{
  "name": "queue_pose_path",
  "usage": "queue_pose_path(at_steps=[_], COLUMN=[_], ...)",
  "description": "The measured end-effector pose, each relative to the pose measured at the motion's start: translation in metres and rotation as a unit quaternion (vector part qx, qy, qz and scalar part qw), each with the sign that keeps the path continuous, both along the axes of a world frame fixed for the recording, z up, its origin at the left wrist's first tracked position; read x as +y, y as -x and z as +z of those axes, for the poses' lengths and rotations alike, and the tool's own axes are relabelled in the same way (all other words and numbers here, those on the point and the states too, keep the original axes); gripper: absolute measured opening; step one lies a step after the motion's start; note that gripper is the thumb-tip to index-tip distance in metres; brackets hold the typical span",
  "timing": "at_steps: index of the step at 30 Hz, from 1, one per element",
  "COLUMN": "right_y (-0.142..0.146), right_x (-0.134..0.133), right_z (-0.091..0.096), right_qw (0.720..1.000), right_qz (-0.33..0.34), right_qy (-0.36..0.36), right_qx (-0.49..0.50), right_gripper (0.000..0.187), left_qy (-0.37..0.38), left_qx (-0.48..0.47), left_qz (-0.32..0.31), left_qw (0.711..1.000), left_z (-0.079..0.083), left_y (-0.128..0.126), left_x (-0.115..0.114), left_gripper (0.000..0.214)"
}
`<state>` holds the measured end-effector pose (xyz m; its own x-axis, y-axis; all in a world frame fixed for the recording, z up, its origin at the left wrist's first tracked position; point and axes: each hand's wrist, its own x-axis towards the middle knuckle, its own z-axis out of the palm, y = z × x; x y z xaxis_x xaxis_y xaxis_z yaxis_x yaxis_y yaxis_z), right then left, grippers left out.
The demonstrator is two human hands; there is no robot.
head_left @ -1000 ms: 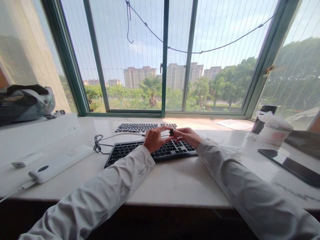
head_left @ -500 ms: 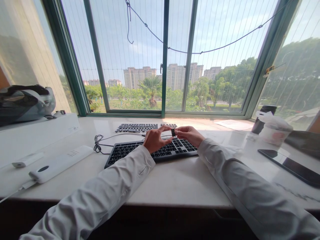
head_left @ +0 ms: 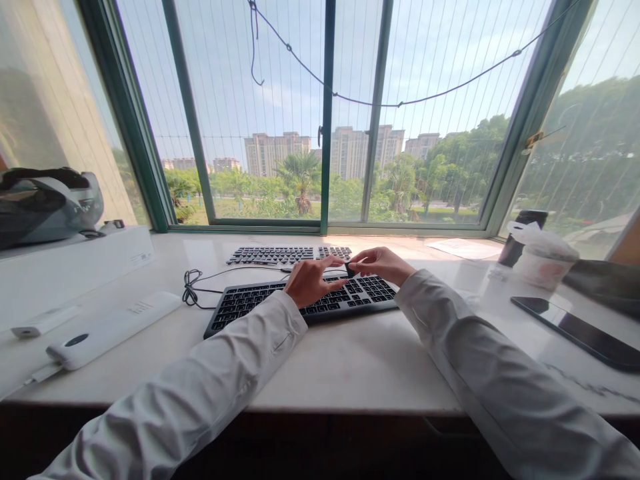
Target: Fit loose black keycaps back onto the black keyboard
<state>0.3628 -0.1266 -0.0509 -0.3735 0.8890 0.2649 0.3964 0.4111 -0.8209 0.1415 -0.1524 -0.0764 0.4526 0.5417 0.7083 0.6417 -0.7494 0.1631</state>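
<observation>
A: Keycap [head_left: 349, 269] location?
B: Pinched in right hand [head_left: 383, 265] fingertips, above front keyboard [head_left: 305, 301], mid-table [head_left: 360, 367].
A: Left hand [head_left: 310, 283]?
B: Fingers loosely curled, spread over keys, holding nothing, just beside keycap.

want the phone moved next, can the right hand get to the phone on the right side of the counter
Probably yes: the phone lies flat beside the right sleeve with bare counter between, but the right hand now pinches a small black piece.

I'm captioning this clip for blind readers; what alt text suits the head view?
Two white-sleeved hands meet over a dark keyboard on a pale windowsill desk: the right hand pinches a small black piece, the left hand beside it. A second keyboard lies behind.
</observation>
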Motion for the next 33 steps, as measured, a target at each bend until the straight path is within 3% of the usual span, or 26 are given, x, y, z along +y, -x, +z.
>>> queue_pose_path(at_steps=[4, 8, 14, 22, 33], right_y=[-0.043, -0.081, -0.091, -0.092, -0.094], right_x=[0.008, 0.012, 0.014, 0.018, 0.020], right_z=[0.010, 0.005, -0.009, -0.011, -0.010], right_qw=[0.995, 0.977, 0.943, 0.925, 0.925], right_qz=[-0.028, -0.056, -0.089, -0.100, -0.115], right_qy=[0.073, 0.187, 0.306, 0.349, 0.295], right_qx=[-0.068, -0.088, -0.096, -0.116, -0.209], right_gripper=[0.043, 0.040, 0.037, 0.046, 0.052], left_qy=[0.023, 0.030, 0.023, 0.046, 0.051], left_qx=[0.047, 0.088, 0.114, 0.154, 0.170], left_qz=[-0.038, -0.046, -0.035, -0.031, -0.033], left_qw=[0.998, 0.995, 0.993, 0.987, 0.983], left_z=[-0.003, -0.007, -0.009, -0.007, -0.008], left_y=[-0.004, -0.005, -0.003, -0.003, -0.002], left_x=[-0.002, -0.003, -0.002, -0.002, -0.001], left_gripper=[0.047, 0.042, 0.036, 0.035, 0.034])
